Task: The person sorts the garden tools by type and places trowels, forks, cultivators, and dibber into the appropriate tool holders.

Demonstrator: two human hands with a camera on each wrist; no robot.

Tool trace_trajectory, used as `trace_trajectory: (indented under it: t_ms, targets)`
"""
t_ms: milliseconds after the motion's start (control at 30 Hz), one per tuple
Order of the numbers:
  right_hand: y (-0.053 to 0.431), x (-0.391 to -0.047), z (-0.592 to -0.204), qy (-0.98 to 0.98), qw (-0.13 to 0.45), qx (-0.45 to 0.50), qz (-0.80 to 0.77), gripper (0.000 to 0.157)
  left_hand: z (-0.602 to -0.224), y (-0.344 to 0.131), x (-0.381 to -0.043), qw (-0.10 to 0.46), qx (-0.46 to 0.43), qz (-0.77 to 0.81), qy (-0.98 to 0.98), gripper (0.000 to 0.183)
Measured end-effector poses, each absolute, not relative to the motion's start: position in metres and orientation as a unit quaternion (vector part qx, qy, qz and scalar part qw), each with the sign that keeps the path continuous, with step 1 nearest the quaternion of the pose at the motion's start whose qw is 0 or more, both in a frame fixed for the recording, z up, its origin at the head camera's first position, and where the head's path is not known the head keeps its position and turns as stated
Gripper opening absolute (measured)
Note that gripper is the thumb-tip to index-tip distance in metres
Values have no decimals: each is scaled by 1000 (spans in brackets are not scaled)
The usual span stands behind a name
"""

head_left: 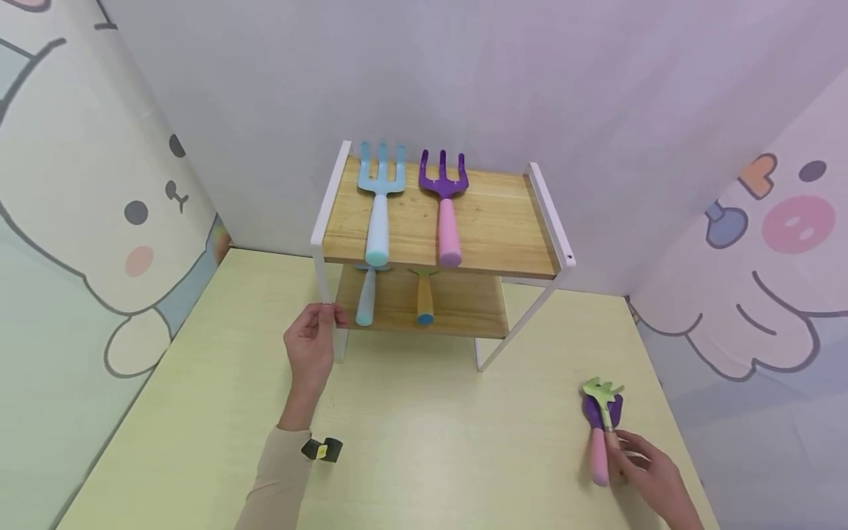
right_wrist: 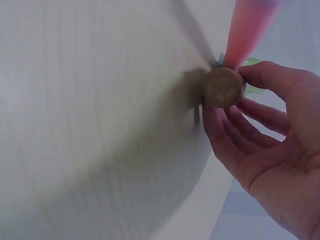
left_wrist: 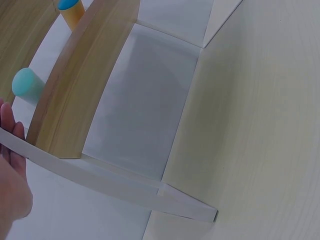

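Eight o'clock: my left grip (head_left: pixel 310 346) pinches the white leg (head_left: pixel 321 274) of the shelf (head_left: pixel 503 213). Twelve: blue fork (head_left: pixel 379 210), then purple fork (head_left: pixel 447 213), on its top. Four: pink-handled tool (head_left: pixel 599 456) on the counter (head_left: pixel 411 449); overlapping it in view, green rake (head_left: pixel 601 392), handle held in my right grip (head_left: pixel 652 478).

At the left edge, the left hand (left_wrist: pixel 14 189) is gripping a white post (left_wrist: pixel 100 179); toward upper left, a teal-ended handle (left_wrist: pixel 28 86) and a blue-ended orange handle (left_wrist: pixel 73 13) are showing beside a wooden shelf (left_wrist: pixel 82 85); pale tabletop (left_wrist: pixel 265 125) is filling the right.
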State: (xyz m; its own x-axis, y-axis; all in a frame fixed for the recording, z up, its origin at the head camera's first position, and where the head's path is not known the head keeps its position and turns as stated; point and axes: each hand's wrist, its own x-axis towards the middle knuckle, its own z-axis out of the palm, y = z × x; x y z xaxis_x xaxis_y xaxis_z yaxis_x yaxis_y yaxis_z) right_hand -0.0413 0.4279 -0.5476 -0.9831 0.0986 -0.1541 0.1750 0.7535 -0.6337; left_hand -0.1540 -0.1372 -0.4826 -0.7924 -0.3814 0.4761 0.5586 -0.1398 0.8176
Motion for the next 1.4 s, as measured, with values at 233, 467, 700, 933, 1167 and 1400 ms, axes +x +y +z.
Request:
trace_trajectory:
  t_ms: [233,467,700,933,1167,1400]
  targets:
    - [430,-42,-539,907,141,101,-384,60,-482,-137,-154,312,-78,-747,-582,24]
    - [428,-42,-530,869,172,141,-443,69,-481,-136,-153,315,-81,-749,-577,23]
    - [424,-43,-523,854,168,149,-470,69,-483,-137,-154,316,-83,-749,-576,23]
    - [413,-41,-515,853,139,136,-485,65,-483,-137,-153,315,-76,-745,-583,23]
    - [404,-45,-505,852,114,102,-501,57,-483,-137,-153,314,-83,-755,-569,23]
    - [395,-45,-492,863,90,67,-493,53,-483,-137,-154,316,-85,-751,-574,22]
